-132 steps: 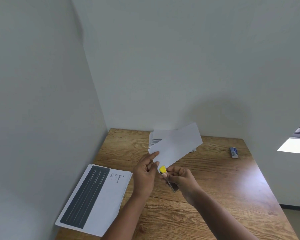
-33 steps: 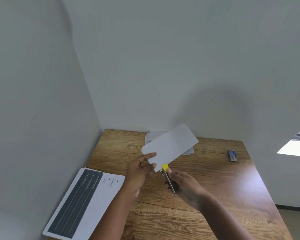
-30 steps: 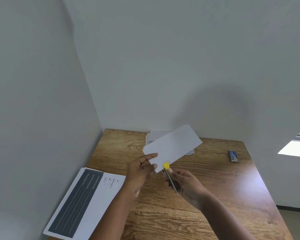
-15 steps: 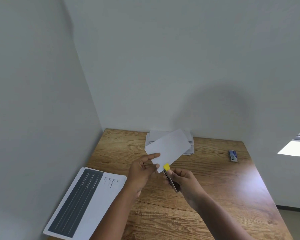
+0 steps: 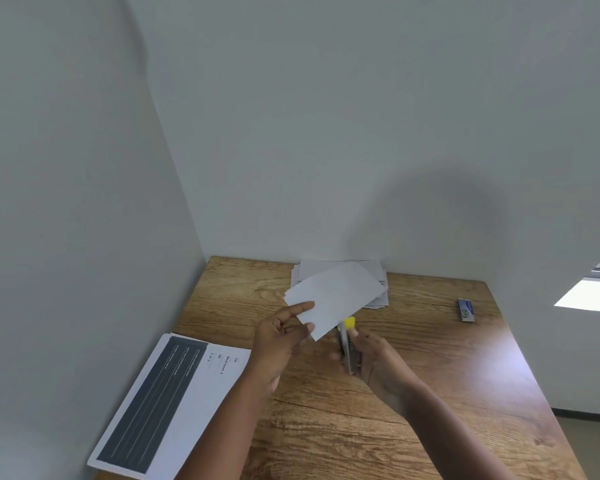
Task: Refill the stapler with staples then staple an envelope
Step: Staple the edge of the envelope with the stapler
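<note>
My left hand [image 5: 280,341] pinches the near left corner of a white envelope [image 5: 336,296] and holds it above the wooden table [image 5: 430,375], tilted up toward the right. My right hand [image 5: 378,365] grips a slim metal stapler [image 5: 345,344] with a yellow tip. The yellow tip sits at the envelope's lower edge, just right of my left fingers. Most of the stapler's body is hidden in my right palm. A small blue and white staple box [image 5: 466,309] lies at the table's far right.
A stack of white envelopes [image 5: 374,296] lies at the back of the table against the wall. A printed sheet with a dark panel [image 5: 167,403] lies at the near left, overhanging the edge. Walls close off the left and the back.
The envelope has dropped lower and flatter, with its far end down over the stack. The stapler's tip has slid along the lower edge a little to the right.
</note>
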